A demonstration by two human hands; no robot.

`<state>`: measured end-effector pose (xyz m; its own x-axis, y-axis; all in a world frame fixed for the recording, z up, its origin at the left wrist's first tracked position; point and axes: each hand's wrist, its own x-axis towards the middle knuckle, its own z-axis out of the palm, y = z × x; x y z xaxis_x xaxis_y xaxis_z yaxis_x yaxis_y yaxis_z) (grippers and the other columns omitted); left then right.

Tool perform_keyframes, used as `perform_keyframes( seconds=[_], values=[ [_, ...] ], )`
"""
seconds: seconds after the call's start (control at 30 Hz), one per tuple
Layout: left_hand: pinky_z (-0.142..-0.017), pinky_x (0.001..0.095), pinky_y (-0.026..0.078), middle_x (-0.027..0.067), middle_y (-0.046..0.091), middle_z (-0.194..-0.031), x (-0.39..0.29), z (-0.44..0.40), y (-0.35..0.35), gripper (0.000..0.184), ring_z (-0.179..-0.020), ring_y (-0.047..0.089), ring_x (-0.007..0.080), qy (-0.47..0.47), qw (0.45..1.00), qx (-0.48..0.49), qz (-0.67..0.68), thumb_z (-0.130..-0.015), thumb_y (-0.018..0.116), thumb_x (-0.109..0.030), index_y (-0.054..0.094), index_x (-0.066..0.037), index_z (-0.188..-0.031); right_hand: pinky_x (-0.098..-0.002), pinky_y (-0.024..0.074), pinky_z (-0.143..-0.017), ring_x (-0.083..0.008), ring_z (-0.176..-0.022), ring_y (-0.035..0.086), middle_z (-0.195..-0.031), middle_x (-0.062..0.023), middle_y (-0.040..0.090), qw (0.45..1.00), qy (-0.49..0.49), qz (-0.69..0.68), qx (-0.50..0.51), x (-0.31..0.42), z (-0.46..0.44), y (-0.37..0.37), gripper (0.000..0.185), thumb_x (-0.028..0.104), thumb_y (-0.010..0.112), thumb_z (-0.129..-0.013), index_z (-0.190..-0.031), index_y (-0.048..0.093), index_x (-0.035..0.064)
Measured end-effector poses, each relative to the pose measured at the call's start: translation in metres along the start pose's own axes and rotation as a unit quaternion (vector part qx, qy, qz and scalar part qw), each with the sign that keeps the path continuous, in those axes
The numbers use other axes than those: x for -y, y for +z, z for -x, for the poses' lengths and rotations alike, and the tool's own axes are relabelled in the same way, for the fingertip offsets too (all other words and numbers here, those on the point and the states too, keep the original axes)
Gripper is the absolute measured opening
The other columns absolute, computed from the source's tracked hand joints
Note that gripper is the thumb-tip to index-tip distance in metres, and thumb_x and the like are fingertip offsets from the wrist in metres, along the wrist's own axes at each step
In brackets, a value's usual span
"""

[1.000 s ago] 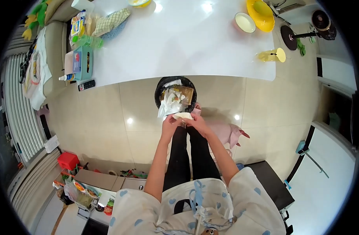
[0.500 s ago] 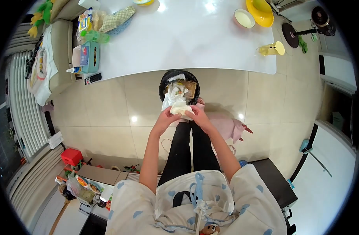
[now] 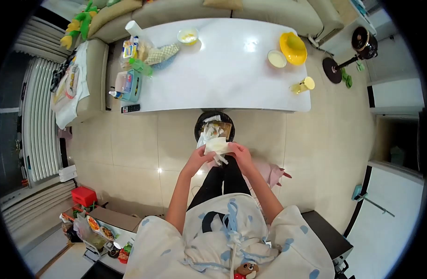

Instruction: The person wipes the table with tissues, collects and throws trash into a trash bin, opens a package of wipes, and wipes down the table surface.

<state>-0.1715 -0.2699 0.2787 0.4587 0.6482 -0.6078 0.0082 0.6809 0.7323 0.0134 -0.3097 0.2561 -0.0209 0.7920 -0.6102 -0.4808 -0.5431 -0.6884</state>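
Observation:
Between my two hands a thin, pale cream sheet, like a tissue or soft wrapper [image 3: 217,145], is stretched out, with white strips dangling below it. My left hand [image 3: 198,160] pinches its left edge, and my right hand [image 3: 242,156] pinches the right edge. Just beyond stands a round black trash bin [image 3: 198,128], partly covered by the sheet and my hands. In the bin lie crumpled white tissues [image 3: 208,132] and a brown box-like piece [image 3: 226,129].
Ahead is a white table [image 3: 222,69] with a yellow dish [image 3: 293,55], a white bowl [image 3: 277,59], a yellow cup [image 3: 302,85], a teal box [image 3: 133,88] and a remote [image 3: 131,108]. A standing fan [image 3: 332,69] is at right, a sofa [image 3: 176,16] behind.
My view has tilted up, showing more of the table and sofa. The sheet, bunched between my fingers before, is now spread flatter, with strips hanging from it.

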Motion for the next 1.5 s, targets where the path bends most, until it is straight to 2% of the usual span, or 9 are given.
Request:
perform_keyframes(
  seconds=[0.3,0.47,0.8,0.93,1.0,1.03,1.13,1.27,1.5],
  values=[
    [-0.075,0.0210,0.040,0.0002,0.057,-0.091,-0.023,0.038,0.010,0.020,-0.085,0.051,0.0064,0.134,0.990,-0.025,0.019,-0.082,0.058,-0.011,0.053,-0.004,-0.100,-0.0213,0.0434,-0.069,-0.0079,-0.074,0.054,-0.083,-0.0021,0.059,0.992,-0.110,0.051,-0.043,0.054,0.030,0.032,0.027,0.026,0.049,-0.088,-0.096,0.058,0.0015],
    [-0.070,0.0203,0.041,-0.0008,0.059,-0.083,-0.025,0.045,0.004,0.019,-0.075,0.052,0.0064,0.189,0.970,-0.079,-0.129,-0.083,0.057,-0.011,0.055,-0.003,-0.100,-0.0223,0.0434,-0.070,-0.0080,-0.075,0.054,-0.084,-0.0006,0.059,0.990,-0.139,0.020,-0.030,0.071,0.042,0.044,0.023,0.024,0.051,-0.088,-0.095,0.058,0.0033],
    [-0.071,0.0207,0.038,-0.0031,0.052,-0.084,-0.045,0.054,0.008,0.022,-0.078,0.047,0.0053,0.187,0.974,-0.042,-0.118,-0.089,0.047,-0.020,0.056,-0.003,-0.101,-0.0282,0.0412,-0.084,-0.0168,-0.096,0.055,-0.101,-0.0101,0.057,0.990,-0.136,0.000,0.039,0.089,0.054,0.071,0.056,0.012,0.054,-0.081,-0.128,0.026,0.0010],
    [-0.076,0.0190,0.034,-0.0052,0.050,-0.086,-0.047,0.048,0.001,0.024,-0.081,0.043,0.0046,0.166,0.980,-0.009,-0.112,-0.091,0.043,-0.024,0.055,-0.006,-0.101,-0.0283,0.0412,-0.078,-0.0165,-0.087,0.051,-0.101,-0.0070,0.055,0.960,-0.232,0.124,0.100,0.085,0.050,0.074,0.053,0.006,0.062,-0.073,-0.121,0.041,0.0110],
    [-0.076,0.0189,0.034,-0.0057,0.049,-0.085,-0.050,0.047,0.000,0.023,-0.081,0.042,0.0046,0.153,0.981,0.000,-0.117,-0.091,0.042,-0.024,0.054,-0.006,-0.099,-0.0296,0.0397,-0.075,-0.0197,-0.087,0.045,-0.095,-0.0070,0.051,0.831,-0.350,0.431,-0.038,0.086,0.047,0.075,0.036,0.007,0.065,-0.069,-0.103,0.056,0.0117],
    [-0.077,0.0190,0.033,-0.0057,0.048,-0.085,-0.053,0.047,0.001,0.023,-0.082,0.041,0.0047,0.166,0.979,0.008,-0.119,-0.092,0.041,-0.024,0.053,-0.006,-0.098,-0.0312,0.0381,-0.076,-0.0241,-0.088,0.042,-0.089,-0.0077,0.048,0.821,-0.388,0.412,-0.071,0.085,0.042,0.076,0.026,0.008,0.067,-0.066,-0.090,0.061,0.0118],
    [-0.072,0.0200,0.033,-0.0054,0.045,-0.081,-0.069,0.049,0.005,0.021,-0.078,0.040,0.0047,0.188,0.974,0.014,-0.128,-0.091,0.040,-0.024,0.051,-0.006,-0.092,-0.0330,0.0374,-0.079,-0.0254,-0.092,0.043,-0.095,-0.0083,0.048,0.742,-0.494,0.448,-0.071,0.094,0.031,0.072,0.030,0.007,0.067,-0.064,-0.092,0.060,0.0117],
    [-0.065,0.0214,0.034,-0.0050,0.043,-0.077,-0.084,0.047,0.000,0.019,-0.073,0.039,0.0052,0.189,0.966,0.012,-0.177,-0.089,0.041,-0.023,0.050,-0.006,-0.088,-0.0336,0.0360,-0.081,-0.0256,-0.097,0.042,-0.101,-0.0085,0.048,0.805,-0.439,0.398,-0.026,0.105,0.035,0.082,0.029,0.007,0.067,-0.063,-0.091,0.061,0.0119],
    [-0.071,0.0191,0.033,-0.0047,0.045,-0.080,-0.087,0.019,-0.020,0.021,-0.077,0.039,0.0049,0.154,0.954,0.048,-0.252,-0.089,0.042,-0.025,0.052,-0.007,-0.090,-0.0374,0.0331,-0.087,-0.0277,-0.101,0.042,-0.101,-0.0049,0.049,0.711,-0.448,0.542,-0.035,0.103,0.025,0.075,0.026,0.006,0.067,-0.062,-0.086,0.062,0.0118]
  ],
)
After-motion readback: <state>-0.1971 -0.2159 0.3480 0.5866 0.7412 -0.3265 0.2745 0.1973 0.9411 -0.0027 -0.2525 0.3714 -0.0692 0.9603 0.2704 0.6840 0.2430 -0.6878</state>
